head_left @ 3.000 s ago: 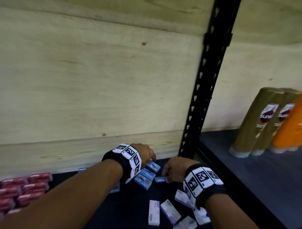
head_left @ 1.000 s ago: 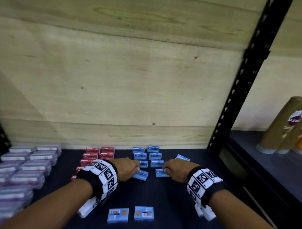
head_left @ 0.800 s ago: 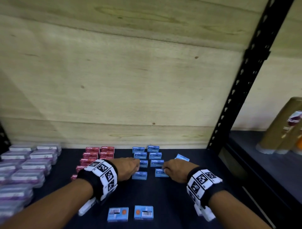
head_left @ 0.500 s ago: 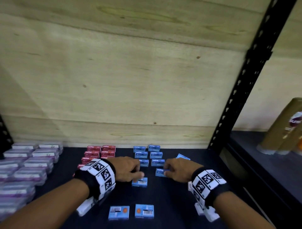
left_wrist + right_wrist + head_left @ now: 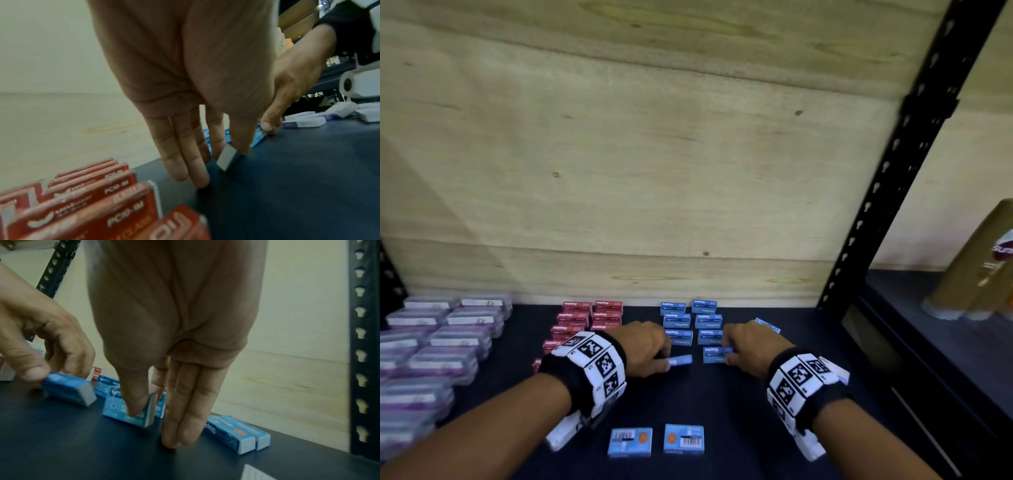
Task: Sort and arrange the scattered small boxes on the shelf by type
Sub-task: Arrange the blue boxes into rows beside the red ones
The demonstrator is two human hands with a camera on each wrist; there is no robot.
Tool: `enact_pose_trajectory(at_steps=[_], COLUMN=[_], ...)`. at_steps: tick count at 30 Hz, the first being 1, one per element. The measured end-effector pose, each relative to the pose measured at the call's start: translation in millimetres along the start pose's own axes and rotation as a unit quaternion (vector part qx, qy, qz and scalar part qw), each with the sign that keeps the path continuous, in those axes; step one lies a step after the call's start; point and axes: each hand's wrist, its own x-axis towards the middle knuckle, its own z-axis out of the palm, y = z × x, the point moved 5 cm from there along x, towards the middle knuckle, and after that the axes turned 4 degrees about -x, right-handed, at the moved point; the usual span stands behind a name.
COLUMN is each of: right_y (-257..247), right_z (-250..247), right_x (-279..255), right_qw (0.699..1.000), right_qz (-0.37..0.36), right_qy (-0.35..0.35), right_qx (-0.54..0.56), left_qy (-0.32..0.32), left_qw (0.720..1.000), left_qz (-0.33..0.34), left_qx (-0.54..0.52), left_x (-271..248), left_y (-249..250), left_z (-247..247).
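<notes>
Blue staple boxes nearly lined up, strays still waiting

Left hand point(image 5: 645, 346) pinches a small blue cardboard staple box point(image 5: 680, 360) between thumb and forefinger, tipped at an angle just above the dark shelf board point(image 5: 722, 404); its other fingers hang straight down to the board. Right hand point(image 5: 748, 344) holds a second small blue staple box point(image 5: 714, 354) upright on its edge, thumb on the printed face and a finger behind it, the remaining fingers straight.

Both boxes sit at the front of the blue double row point(image 5: 690, 320), which runs back from them to the pale plywood back wall point(image 5: 654, 171). Left of that row stands the red double row of staple boxes point(image 5: 585, 318), and further left the purple-and-white boxes point(image 5: 441, 342) are stacked in order. So most sorting looks done.

Left over, as I judge it: two blue boxes lying flat, barcodes up point(image 5: 657, 440), in front of the blue row; one or two blue boxes lying on their side point(image 5: 768, 323) to its right; and several loose white-and-purple boxes point(image 5: 304, 122) near the right wrist.
</notes>
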Motion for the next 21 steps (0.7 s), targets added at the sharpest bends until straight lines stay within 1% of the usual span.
enact_pose_trajectory(at_steps=[3,9,12,21], right_y=[-1.7,-3.5,-5.3,-8.9], right_z=[0.3,-2.0,-3.5,-6.5], right_x=[4.2,4.5,4.4,2.9], right_qw=[1.0,1.0,1.0,1.0], right_qz=[0.002,0.006,0.011,0.025], right_qy=[0.012,0.011,0.013,0.003], right_qx=[0.002,0.02,0.021,0.018], left_qy=[0.025,0.048,0.042,-0.003], left_qw=[1.0,0.998,0.998,0.998], left_qz=[-0.012,-0.035,-0.039,-0.052], left_qx=[0.003,0.013,0.02,0.029], left_x=[0.5,0.0,0.3,1.7], left_y=[-3.3,-6.0,-4.0,0.5], left_z=[-3.2,-3.0,-3.6,-6.4])
